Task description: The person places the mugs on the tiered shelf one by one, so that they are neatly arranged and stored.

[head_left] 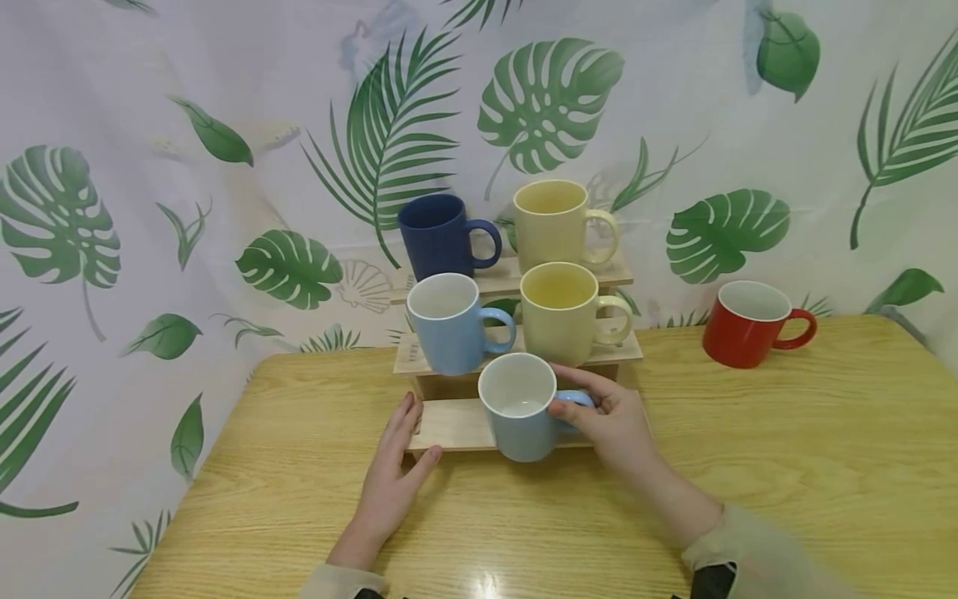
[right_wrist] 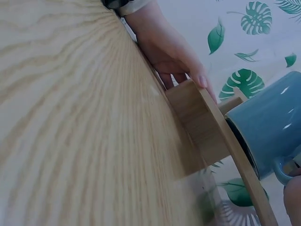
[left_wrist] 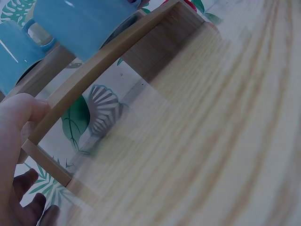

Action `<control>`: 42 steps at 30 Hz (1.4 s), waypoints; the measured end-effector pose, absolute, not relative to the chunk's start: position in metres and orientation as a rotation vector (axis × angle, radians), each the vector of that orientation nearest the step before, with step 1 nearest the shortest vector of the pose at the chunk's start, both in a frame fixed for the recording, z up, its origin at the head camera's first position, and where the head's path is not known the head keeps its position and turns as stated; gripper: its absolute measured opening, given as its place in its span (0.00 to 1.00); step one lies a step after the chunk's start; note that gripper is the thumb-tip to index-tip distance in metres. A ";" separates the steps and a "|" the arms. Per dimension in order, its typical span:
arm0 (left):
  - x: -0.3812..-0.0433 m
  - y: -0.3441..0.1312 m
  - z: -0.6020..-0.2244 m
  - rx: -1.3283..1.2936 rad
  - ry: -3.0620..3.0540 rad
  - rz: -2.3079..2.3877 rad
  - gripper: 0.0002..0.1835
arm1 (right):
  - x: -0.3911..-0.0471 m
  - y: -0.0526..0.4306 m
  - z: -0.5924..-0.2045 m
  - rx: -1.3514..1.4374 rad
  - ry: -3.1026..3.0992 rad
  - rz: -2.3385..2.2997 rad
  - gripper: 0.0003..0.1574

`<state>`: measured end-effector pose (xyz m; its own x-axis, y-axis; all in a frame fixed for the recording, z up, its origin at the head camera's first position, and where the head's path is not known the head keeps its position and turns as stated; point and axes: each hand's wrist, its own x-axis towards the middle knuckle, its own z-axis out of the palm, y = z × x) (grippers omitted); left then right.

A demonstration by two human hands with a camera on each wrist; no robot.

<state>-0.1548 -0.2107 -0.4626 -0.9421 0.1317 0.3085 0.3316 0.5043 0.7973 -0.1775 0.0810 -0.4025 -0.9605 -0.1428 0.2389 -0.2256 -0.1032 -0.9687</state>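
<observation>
A light blue mug (head_left: 526,428) with a white inside stands on the lowest step of a tiered wooden rack (head_left: 452,426). My right hand (head_left: 609,420) pinches its handle between thumb and fingers. At the rack's left end my left hand (head_left: 397,457) rests its thumb on the step's front edge and its fingers along the side. In the left wrist view the thumb (left_wrist: 28,108) touches the wooden edge. Another light blue mug (head_left: 451,337) and a yellow mug (head_left: 560,329) stand on the middle step. A dark blue mug (head_left: 437,241) and a second yellow mug (head_left: 550,229) occupy the top step.
To the right of the rack, a red mug (head_left: 737,333) with a white inside stands on the wooden table (head_left: 808,466), its handle pointing right. Behind everything hangs a white cloth (head_left: 224,75) printed with green leaves.
</observation>
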 end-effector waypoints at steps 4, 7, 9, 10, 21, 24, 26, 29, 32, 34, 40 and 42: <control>-0.155 -0.210 -0.463 -0.394 -2.535 -1.414 0.36 | -0.178 0.068 -0.405 0.412 -2.008 2.337 0.29; -0.155 -0.210 -0.463 -0.390 -2.537 -1.412 0.36 | -0.179 0.059 -0.406 0.391 -1.978 2.379 0.30; -0.155 -0.210 -0.463 -0.389 -2.538 -1.408 0.37 | -0.180 0.053 -0.407 0.387 -1.954 2.402 0.31; -0.155 -0.210 -0.463 -0.388 -2.540 -1.408 0.37 | -0.180 0.050 -0.407 0.386 -1.940 2.418 0.31; -0.155 -0.209 -0.465 -0.370 -2.530 -1.445 0.36 | -0.181 0.028 -0.412 0.484 -1.864 2.455 0.32; -0.155 -0.208 -0.464 -0.371 -2.519 -1.466 0.36 | -0.181 0.025 -0.413 0.498 -1.849 2.460 0.32; -0.155 -0.208 -0.464 -0.375 -2.516 -1.467 0.35 | -0.181 0.023 -0.413 0.503 -1.839 2.466 0.32; -0.155 -0.209 -0.464 -0.369 -2.520 -1.458 0.35 | -0.181 0.021 -0.412 0.509 -1.830 2.466 0.32; -0.155 -0.210 -0.464 -0.360 -2.526 -1.451 0.35 | -0.181 0.019 -0.411 0.503 -1.830 2.464 0.32; -0.155 -0.211 -0.464 -0.359 -2.528 -1.448 0.35 | -0.181 0.018 -0.411 0.493 -1.835 2.462 0.32; -0.150 -0.207 -0.453 -0.362 -2.517 -1.465 0.34 | -0.182 0.018 -0.410 0.484 -1.854 2.457 0.34; -0.150 -0.206 -0.452 -0.362 -2.516 -1.469 0.35 | -0.182 0.019 -0.411 0.485 -1.869 2.454 0.34</control>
<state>-0.1496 -0.2062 -0.4524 -0.9488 0.1073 0.2971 0.3114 0.4747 0.8232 -0.1823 0.0188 -0.4105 -0.9515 -0.1714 0.2554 -0.2007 -0.2833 -0.9378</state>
